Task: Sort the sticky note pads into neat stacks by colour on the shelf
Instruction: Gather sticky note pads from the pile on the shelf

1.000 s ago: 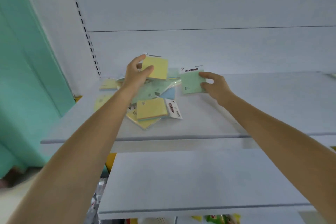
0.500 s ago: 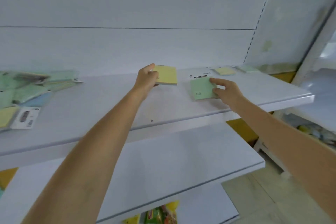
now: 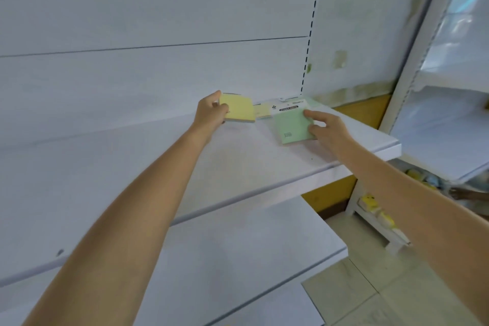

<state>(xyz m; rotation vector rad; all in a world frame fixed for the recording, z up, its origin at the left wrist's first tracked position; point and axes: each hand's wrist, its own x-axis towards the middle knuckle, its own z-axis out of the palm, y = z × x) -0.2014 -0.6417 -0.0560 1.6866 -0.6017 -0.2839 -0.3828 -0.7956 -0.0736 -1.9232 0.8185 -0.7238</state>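
At the shelf (image 3: 238,161)'s right end, my left hand (image 3: 211,111) grips a yellow sticky note pad (image 3: 239,110) and my right hand (image 3: 326,127) pinches a packaged green pad (image 3: 293,127), both near the back right corner. Placing step, I judge: each next needs squaring onto its match, the shelved yellow pad (image 3: 262,110) or the shelved green pad (image 3: 313,102).

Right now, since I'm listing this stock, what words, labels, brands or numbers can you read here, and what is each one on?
"STICKY NOTES": blurred, but it seems to read so, on the black label of the white header card on the green pad that the right hand pinches.
Logo left of that label: too blurred to read.
Small print low on the green pad: too small to read.
Yellow pad in the left hand: no text shows.
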